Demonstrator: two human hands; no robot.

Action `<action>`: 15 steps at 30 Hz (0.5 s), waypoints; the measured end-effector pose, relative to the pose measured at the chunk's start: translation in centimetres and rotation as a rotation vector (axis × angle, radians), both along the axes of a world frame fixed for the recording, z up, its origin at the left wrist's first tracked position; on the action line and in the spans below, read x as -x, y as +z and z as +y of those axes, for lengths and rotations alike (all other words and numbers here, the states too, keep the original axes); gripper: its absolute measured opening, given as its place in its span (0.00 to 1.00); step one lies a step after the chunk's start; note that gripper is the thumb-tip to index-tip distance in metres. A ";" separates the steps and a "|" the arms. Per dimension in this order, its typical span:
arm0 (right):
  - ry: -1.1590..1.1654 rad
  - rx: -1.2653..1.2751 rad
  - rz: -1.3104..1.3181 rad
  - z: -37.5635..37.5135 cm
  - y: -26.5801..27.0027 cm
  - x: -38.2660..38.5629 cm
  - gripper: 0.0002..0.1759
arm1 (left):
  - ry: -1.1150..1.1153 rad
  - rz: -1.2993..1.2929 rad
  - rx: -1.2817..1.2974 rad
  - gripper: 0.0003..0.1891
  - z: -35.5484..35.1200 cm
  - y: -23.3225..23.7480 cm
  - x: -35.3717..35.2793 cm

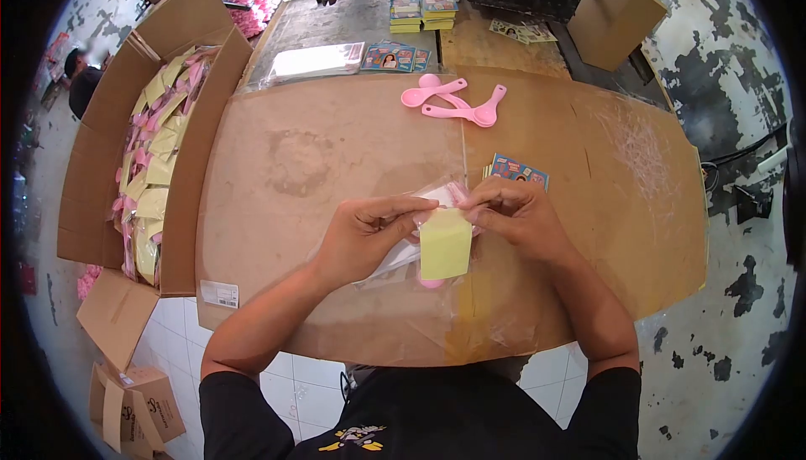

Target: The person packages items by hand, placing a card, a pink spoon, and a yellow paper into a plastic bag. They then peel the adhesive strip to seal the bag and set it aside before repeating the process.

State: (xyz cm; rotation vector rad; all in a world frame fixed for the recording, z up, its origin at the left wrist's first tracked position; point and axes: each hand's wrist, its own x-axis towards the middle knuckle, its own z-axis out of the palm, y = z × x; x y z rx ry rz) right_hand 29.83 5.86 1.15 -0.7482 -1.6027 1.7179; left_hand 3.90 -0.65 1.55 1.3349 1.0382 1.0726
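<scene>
Left hand: the left hand (369, 229) has thumb and forefinger pinched together at the far left corner of the yellow card.
Right hand: the right hand (520, 221) pinches the far right corner the same way, the other fingers curled.
Yellow card: the yellow card (445, 246) hangs between both hands, toward the near middle of the table; whether clear film wraps it, I cannot tell.
Under the card: clear bags (395, 265) lie on the table, largely covered by the left hand and the card; a pink piece (431, 284) shows at the card's near edge.
Card stack: printed cards (520, 170) sit just beyond the right hand, which hides their near part.
Pink spoons: several pink spoons (485, 114) lie overlapping, farther off, on the cardboard sheet (277, 233).
Large carton: an open carton (180, 233) stands along the left side, filled with packets (155, 170) in yellow and pink.
Far side: a pile of clear sleeves (315, 60), loose blue cards (395, 58) and banded-looking stacks (405, 15); a brown box (617, 15) stands far right.
Floor: smaller cartons (155, 405) lie near left.
</scene>
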 end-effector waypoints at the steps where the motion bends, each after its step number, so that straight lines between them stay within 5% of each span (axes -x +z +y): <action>1: 0.008 -0.026 0.006 0.1 0.1 0.0 0.09 | -0.008 0.015 -0.058 0.12 0.1 -0.1 0.2; 15: 0.086 -0.079 -0.019 0.7 0.8 -0.6 0.10 | -0.104 -0.106 0.132 0.12 0.5 0.6 1.1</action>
